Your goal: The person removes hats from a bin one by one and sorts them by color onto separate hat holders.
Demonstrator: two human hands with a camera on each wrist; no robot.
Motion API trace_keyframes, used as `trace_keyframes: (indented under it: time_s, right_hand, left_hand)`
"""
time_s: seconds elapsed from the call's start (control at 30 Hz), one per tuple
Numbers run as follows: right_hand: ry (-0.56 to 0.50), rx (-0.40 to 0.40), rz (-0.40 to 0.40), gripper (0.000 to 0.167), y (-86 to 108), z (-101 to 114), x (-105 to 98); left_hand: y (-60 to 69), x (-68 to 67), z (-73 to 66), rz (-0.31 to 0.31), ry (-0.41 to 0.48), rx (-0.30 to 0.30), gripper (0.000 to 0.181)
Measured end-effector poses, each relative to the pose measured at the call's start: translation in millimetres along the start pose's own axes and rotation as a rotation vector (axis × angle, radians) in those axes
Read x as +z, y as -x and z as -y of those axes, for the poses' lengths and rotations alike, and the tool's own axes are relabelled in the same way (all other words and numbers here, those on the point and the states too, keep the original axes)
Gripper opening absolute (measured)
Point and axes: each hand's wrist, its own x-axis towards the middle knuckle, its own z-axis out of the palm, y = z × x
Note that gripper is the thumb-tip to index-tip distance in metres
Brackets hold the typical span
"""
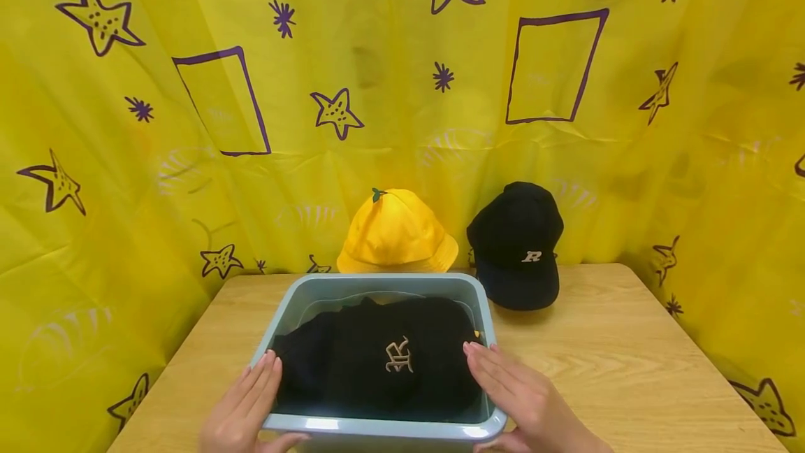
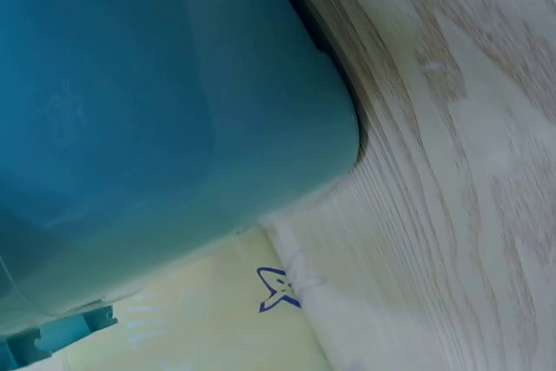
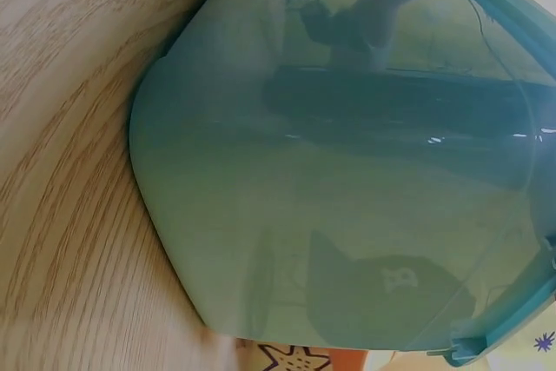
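Left hand (image 1: pixel 244 404) and right hand (image 1: pixel 531 400) are nearest, set at the near corners of a blue-grey tub (image 1: pixel 377 428). Each side rim is gripped with long fingers laid over it, thumb low by the near rim. Fingertip pressure can't be read; hand undersides are hidden.

Tub is placed mid-desk, desk (image 1: pixel 604 341) bare to its right; its far rim is seen close to the desk's far edge. Near edge of desk is out of frame. Base looks seated on the wood in both wrist views.

Black fabric (image 1: pixel 339 362) with a tan letter (image 1: pixel 398 355) is piled inside, below the rim. A yellow scrap (image 1: pixel 477 334) is just visible at the right wall.

Yellow hat (image 1: pixel 393 229) is seen behind the tub at the desk's far edge; black cap (image 1: pixel 516 222) is seen toward the far right corner. Their supports can't be made out.

Step in hand judged as tub positioning. Best done with even force from both hands, base flat, tub square to the desk's far edge. Pushing too far back risks the hat being bumped; drifting right, the cap. Fingers should be held clear of the fabric so nothing gets dragged. If lifted, a firmer under-rim hold is advised.
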Motion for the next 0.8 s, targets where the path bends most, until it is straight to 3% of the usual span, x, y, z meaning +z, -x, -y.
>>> trace_keyframes:
  time_s: [0.13,0.37,0.47,0.63,0.8]
  right_hand:
    - [0.009,0.012,0.01,0.076,1.3,-1,-4]
    - [-0.029,0.025,0.037,0.078,6.1,-2,-12]
    - [-0.048,0.076,0.065,0.08,11.6,-2,-19]
    - [-0.072,0.142,0.084,0.083,22.7,-2,-32]
    - [-0.099,0.15,0.089,0.085,30.7,-6,-42]
  left_hand:
    - [-1.5,-2.8,0.8,0.059,0.03,0.017,0.084]
    - [-3.7,-3.3,13.9,0.113,0.167,0.185,0.071]
    - [-6.1,0.8,11.6,0.128,0.187,0.215,0.07]
    - [-11.1,6.4,-2.7,0.123,0.185,0.164,0.069]
    - [-17.8,9.1,-15.9,0.152,0.137,0.147,0.068]
